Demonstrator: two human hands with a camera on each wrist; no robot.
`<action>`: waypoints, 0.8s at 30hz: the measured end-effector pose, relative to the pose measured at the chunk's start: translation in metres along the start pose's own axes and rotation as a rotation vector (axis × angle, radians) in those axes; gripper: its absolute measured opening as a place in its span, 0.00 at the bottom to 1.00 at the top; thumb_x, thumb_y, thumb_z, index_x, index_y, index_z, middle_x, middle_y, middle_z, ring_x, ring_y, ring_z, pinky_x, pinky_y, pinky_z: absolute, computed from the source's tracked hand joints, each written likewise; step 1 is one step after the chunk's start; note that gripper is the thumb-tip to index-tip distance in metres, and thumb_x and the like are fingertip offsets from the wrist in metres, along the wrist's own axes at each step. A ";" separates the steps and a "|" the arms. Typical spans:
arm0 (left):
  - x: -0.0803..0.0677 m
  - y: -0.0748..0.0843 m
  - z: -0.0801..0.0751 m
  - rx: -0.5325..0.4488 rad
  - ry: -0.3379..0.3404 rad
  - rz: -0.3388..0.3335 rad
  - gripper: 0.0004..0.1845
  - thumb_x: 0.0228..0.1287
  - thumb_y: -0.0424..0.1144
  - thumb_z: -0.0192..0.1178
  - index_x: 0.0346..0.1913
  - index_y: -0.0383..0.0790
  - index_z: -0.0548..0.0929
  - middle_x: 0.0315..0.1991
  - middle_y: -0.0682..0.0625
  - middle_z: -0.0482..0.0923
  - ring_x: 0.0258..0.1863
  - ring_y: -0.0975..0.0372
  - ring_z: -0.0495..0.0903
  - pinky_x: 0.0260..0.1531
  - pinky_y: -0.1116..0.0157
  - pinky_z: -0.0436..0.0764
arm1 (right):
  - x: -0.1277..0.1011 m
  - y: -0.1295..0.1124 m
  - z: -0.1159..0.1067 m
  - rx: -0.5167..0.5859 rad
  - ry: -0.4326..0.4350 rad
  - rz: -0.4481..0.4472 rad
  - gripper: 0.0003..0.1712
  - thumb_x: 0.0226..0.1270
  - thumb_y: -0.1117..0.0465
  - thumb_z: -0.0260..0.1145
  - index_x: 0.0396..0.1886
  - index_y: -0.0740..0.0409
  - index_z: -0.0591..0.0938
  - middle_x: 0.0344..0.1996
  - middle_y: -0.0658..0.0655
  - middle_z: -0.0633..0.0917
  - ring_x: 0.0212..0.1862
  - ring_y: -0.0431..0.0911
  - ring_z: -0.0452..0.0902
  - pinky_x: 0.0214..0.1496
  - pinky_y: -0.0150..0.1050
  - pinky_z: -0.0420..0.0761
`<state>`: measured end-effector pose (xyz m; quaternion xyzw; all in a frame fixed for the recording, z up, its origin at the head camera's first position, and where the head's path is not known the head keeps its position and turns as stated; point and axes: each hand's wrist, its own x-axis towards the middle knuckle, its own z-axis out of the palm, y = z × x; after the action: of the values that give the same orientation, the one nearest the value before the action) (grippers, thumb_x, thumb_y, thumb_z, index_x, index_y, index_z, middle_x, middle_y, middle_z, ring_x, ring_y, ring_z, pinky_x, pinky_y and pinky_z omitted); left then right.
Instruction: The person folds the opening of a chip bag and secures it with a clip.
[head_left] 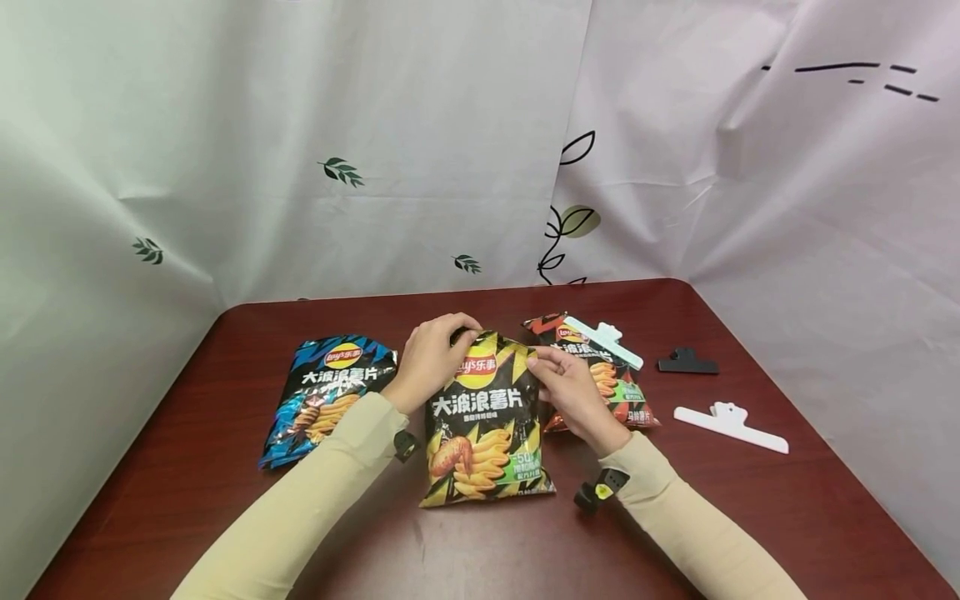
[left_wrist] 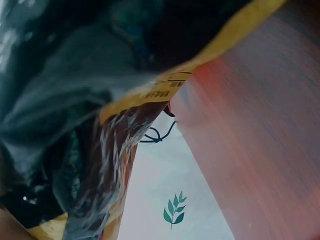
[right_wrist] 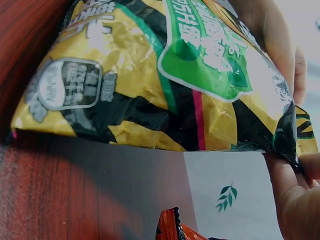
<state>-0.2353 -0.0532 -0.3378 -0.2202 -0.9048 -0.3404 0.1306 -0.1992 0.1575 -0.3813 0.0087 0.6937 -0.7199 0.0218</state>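
A yellow-and-black bag of potato chips (head_left: 480,425) stands front side toward me, between my two hands at the middle of the table. My left hand (head_left: 431,358) grips its upper left corner, fingers bent over the top edge. At the upper right corner my right hand (head_left: 573,390) pinches the bag between thumb and fingers. In the right wrist view the chip bag's side (right_wrist: 145,95) fills the upper half, with the right fingertips (right_wrist: 285,185) at its folded top corner. The left wrist view shows the bag's shaded back (left_wrist: 65,90), and the left fingers are hidden there.
On the left lies a blue chip bag (head_left: 330,396). Behind my right hand is a red chip bag (head_left: 622,387) with a pale blue sealing clip (head_left: 603,340) at its top. A black clip (head_left: 687,363) and a white clip (head_left: 731,424) lie at the right on the table (head_left: 480,550).
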 end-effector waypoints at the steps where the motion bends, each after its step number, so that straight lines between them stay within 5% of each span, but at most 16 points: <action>1: 0.000 0.000 0.000 -0.006 0.000 0.004 0.10 0.72 0.42 0.54 0.47 0.47 0.85 0.30 0.53 0.80 0.17 0.60 0.67 0.26 0.63 0.68 | 0.000 0.000 0.000 -0.003 0.000 0.000 0.20 0.71 0.64 0.59 0.59 0.68 0.74 0.29 0.40 0.84 0.21 0.34 0.68 0.23 0.26 0.72; 7: -0.001 -0.002 0.001 -0.031 0.003 0.012 0.11 0.72 0.42 0.54 0.48 0.48 0.85 0.24 0.54 0.76 0.12 0.61 0.65 0.22 0.63 0.66 | 0.000 0.001 0.000 0.013 -0.004 -0.001 0.20 0.71 0.64 0.58 0.59 0.68 0.74 0.28 0.40 0.84 0.21 0.34 0.70 0.23 0.26 0.72; 14: -0.003 -0.003 0.002 -0.012 0.013 0.031 0.12 0.71 0.41 0.54 0.52 0.53 0.85 0.37 0.53 0.83 0.15 0.62 0.64 0.24 0.64 0.65 | -0.002 0.001 0.000 0.042 -0.029 -0.029 0.20 0.70 0.64 0.59 0.60 0.66 0.76 0.29 0.43 0.86 0.23 0.34 0.75 0.24 0.28 0.76; 24: -0.007 -0.004 0.001 -0.092 -0.015 -0.015 0.15 0.71 0.35 0.52 0.51 0.53 0.86 0.44 0.53 0.84 0.08 0.61 0.61 0.11 0.69 0.57 | -0.001 0.004 0.000 0.058 -0.059 -0.054 0.19 0.70 0.64 0.60 0.58 0.64 0.78 0.35 0.47 0.87 0.31 0.37 0.82 0.31 0.33 0.83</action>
<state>-0.2315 -0.0570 -0.3436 -0.2220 -0.8907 -0.3809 0.1109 -0.1978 0.1575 -0.3851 -0.0308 0.6714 -0.7401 0.0224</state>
